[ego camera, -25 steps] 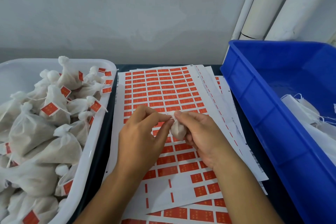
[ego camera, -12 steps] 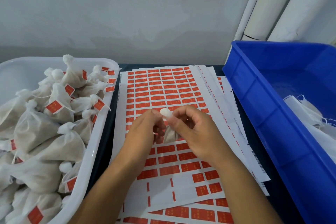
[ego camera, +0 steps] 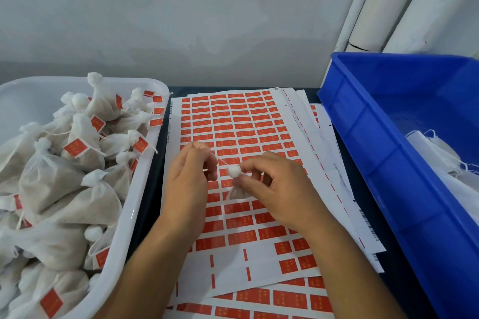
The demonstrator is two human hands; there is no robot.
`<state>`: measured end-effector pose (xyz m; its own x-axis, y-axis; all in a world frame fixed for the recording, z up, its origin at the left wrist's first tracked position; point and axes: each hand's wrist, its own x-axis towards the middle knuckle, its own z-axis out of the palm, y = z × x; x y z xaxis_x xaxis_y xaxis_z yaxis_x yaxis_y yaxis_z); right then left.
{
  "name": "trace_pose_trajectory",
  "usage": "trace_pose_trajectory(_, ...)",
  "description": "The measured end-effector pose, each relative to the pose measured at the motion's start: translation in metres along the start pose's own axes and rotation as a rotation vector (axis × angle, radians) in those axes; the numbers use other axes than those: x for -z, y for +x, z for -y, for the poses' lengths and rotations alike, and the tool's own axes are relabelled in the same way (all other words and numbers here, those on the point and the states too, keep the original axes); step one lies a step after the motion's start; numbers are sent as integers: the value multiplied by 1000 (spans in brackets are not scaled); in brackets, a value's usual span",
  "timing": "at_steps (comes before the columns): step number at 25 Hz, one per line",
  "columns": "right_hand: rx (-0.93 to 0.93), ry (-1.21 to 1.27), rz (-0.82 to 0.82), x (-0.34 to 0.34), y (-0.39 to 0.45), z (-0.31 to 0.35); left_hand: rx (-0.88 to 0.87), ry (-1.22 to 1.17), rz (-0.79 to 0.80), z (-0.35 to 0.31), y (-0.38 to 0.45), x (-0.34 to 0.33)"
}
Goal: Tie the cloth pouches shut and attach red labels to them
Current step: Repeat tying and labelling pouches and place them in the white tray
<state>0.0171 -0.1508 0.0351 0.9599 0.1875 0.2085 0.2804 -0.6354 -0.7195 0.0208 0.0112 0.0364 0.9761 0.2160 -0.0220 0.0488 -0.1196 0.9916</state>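
Observation:
A small white cloth pouch hangs upright between my hands above the sheet of red labels. My right hand pinches its gathered neck, with the bunched top showing just left of my fingertips. My left hand is closed on the pouch's white drawstring, which runs taut from the neck up and left to my fingers. The pouch's lower body is partly hidden behind my right fingers.
A white tub at the left holds several tied pouches with red labels. A blue bin at the right holds white untied pouches. More label sheets lie stacked under my forearms. A grey wall stands behind.
My hands have drawn apart: the left has pulled the drawstring out to the left, and the pouch's neck now shows bunched tight beside my right fingertips.

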Motion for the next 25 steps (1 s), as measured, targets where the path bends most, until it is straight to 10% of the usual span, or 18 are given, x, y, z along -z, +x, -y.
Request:
trace_pose_trajectory(10,-146,-31,-127,-5,3,-13,18,-25,-11,4,3,-2)
trace_pose_trajectory(19,-335,102,-224,-8,10,-33,-132,820,70,11,-15,22)
trace_pose_trajectory(25,-378,166,-277,-8,10,-36,-44,938,99,27,-82,60)
